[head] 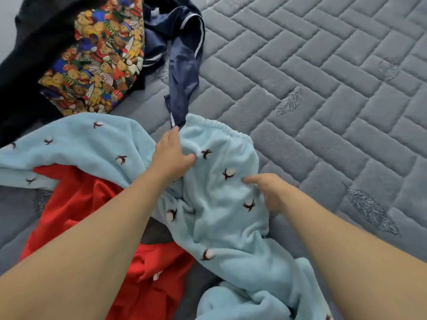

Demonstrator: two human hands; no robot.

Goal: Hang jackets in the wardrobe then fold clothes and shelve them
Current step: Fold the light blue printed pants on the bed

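The left hand (172, 155) grips the light blue fleece trousers (221, 199) near the waistband at 12 o'clock; the right hand (265, 192) pinches them at 3 o'clock, probably to spread them for folding. They lie on the bed (323, 88), over a red garment (87, 204).
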